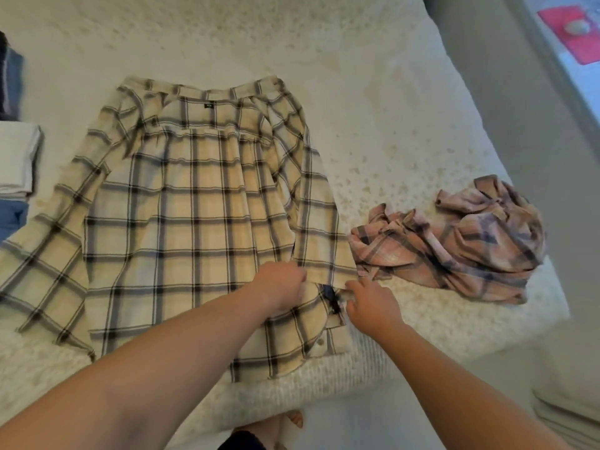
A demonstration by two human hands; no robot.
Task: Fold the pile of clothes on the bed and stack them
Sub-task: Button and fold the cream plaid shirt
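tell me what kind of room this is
Most likely a bedroom at home. A cream plaid button shirt lies spread on a bed with a textured off-white cover, a crumpled pink plaid garment waits beside it, and folded white and blue clothes sit at the left edge.

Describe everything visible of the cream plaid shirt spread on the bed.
The cream plaid shirt looks like soft flannel with dark checks. It lies flat, collar away from the viewer, a small dark label inside the neck. One sleeve slants out toward the folded stack at the frame's left edge; the other lies along the body. The left hand and right hand both meet its cuff near the hem. The cuff touches the crumpled pink shirt.
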